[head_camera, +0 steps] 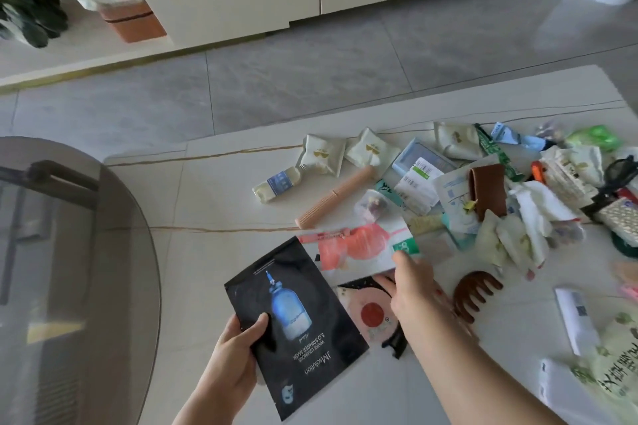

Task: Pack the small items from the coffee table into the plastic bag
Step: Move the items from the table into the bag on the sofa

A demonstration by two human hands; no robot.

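My left hand (233, 355) holds a black face-mask sachet (297, 324) with a blue bottle printed on it, lifted above the white coffee table (214, 203). My right hand (414, 286) reaches across and pinches the edge of a white sachet with a pink print (359, 248) that lies flat on the table. Under it sits a pink sachet with a red circle (371, 316). A heap of small packets (483, 190) covers the table's right side. A brown wooden comb (476, 290) rests just right of my right wrist. No plastic bag shows clearly.
A peach ribbed tube (335, 198) and cream sachets (322, 153) lie mid-table. A smoked glass round table (69, 269) stands at the left. Green tissue packs (611, 373) sit at the lower right. A cream TV cabinet (241, 0) lines the far wall across grey floor tiles.
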